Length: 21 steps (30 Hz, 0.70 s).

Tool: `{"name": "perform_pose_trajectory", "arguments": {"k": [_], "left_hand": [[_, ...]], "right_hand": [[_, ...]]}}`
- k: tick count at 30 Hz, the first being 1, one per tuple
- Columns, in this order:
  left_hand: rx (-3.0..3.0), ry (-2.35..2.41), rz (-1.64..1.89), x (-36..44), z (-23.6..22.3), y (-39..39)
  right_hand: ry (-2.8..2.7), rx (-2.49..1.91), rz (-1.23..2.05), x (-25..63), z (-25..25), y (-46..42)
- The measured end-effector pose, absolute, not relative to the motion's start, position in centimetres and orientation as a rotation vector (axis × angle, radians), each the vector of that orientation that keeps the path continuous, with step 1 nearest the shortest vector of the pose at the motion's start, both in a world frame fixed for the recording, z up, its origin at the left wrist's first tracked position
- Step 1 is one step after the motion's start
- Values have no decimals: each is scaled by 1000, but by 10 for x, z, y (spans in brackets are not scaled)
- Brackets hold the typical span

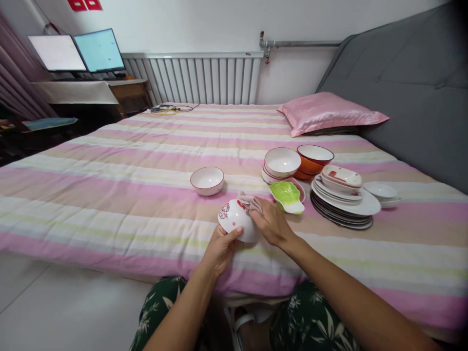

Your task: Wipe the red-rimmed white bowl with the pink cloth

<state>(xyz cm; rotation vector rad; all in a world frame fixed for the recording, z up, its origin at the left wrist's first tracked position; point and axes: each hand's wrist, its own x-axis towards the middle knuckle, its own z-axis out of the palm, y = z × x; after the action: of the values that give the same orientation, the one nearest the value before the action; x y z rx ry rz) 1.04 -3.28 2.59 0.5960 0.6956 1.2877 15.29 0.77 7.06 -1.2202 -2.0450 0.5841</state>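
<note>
A white bowl (234,217) with a printed pattern is tipped on its side above the bed's front edge, its outside facing me. My left hand (223,246) grips its lower left rim, thumb on the outer wall. Pressed against its upper right side is a pinkish cloth (251,203), which my right hand (272,222) holds bunched in its fingers. Just beyond, a white bowl with a red rim (206,181) stands upright on the bedding. A green leaf-shaped dish (287,196) lies right of my right hand, partly over a pink dish.
Stacked white bowls (282,163) and orange bowls (315,158) stand behind the green dish. To the right are a tall stack of plates (343,207) and small white dishes (382,192). A pink pillow (331,112) lies by the grey headboard (402,83); cables (171,108) lie at the far edge.
</note>
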Motion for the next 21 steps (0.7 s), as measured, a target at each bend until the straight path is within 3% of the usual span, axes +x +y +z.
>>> {"name": "perform_pose_trajectory", "arguments": {"k": [10,21], "left_hand": [[608,710,1299,11,24,-33],[616,714,1291,10,21,-34]], "right_hand": [[-1796,-1456,585,158,74,12],[-1530,-1381,695,168,66,10]]}}
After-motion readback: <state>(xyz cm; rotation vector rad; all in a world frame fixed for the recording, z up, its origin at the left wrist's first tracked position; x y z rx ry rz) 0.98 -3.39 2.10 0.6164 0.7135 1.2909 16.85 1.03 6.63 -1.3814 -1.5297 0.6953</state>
